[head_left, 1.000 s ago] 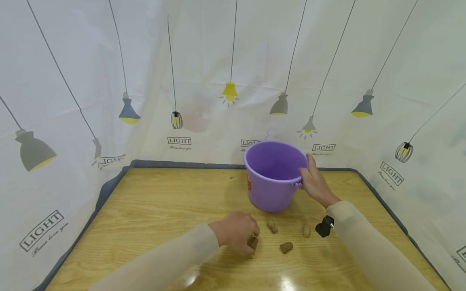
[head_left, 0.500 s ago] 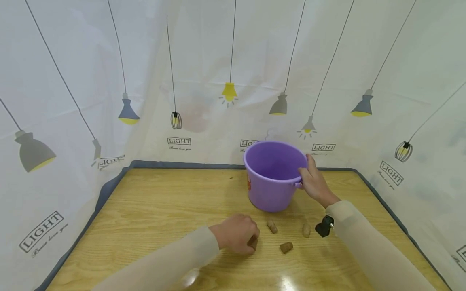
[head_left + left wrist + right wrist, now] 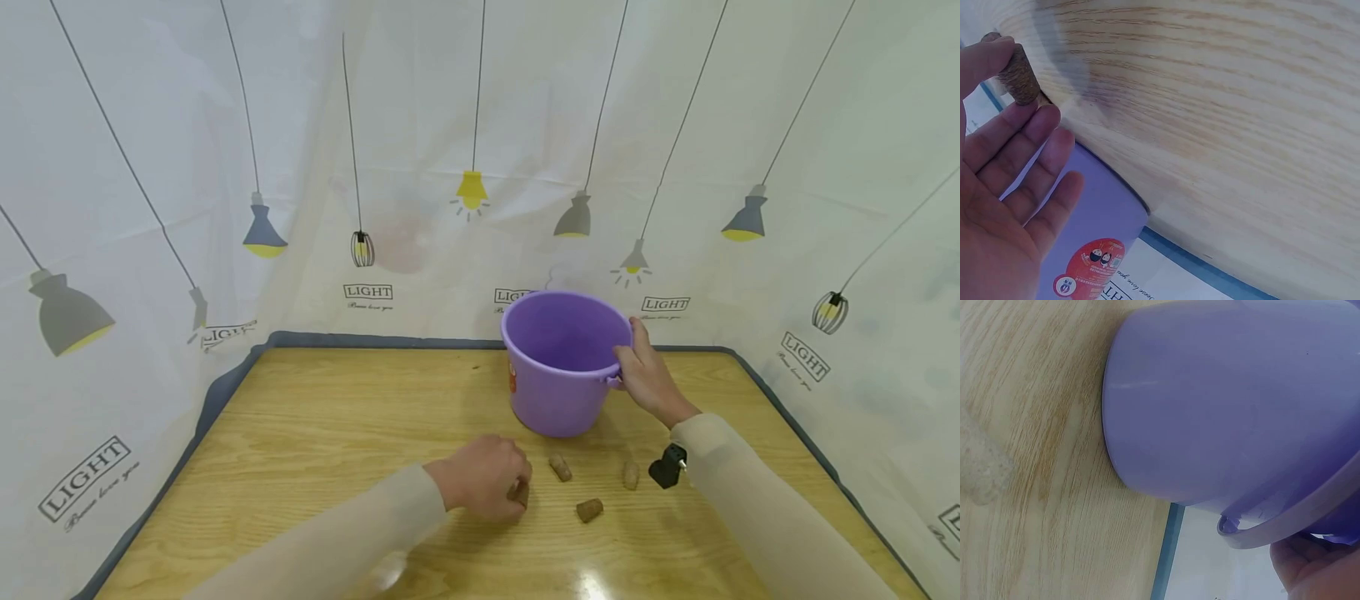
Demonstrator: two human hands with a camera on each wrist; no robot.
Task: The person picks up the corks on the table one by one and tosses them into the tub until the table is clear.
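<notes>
Currently, the left hand (image 3: 486, 479) pinches a brown cork (image 3: 1019, 75) between thumb and fingertips, low over the wood-grain desk (image 3: 337, 433); its outer fingers are loosely bent. Whether the cork touches the desk or is just clear of it, I cannot tell. The right hand (image 3: 651, 379) grasps the purple plastic bucket (image 3: 558, 404) at the rim, its fingers bent close by the bail handle (image 3: 1285, 526) and partly hidden there. The bucket stands on the desk farther from the person than the corks, its mouth facing up, with a red sticker (image 3: 1094, 265) on its side. Three corks lie loose: a tan cork (image 3: 560, 467) just in front of the bucket, a pale cork (image 3: 631, 476) farther right, and a darker cork (image 3: 589, 510) nearest the person.

By my reading, the step in hand is taking up this one cork, with the bucket steadied meanwhile. The next move would call for a firm pinch and a clean lift, not brushing the tan cork beside the knuckles, while the right hand holds the bucket steady.
</notes>
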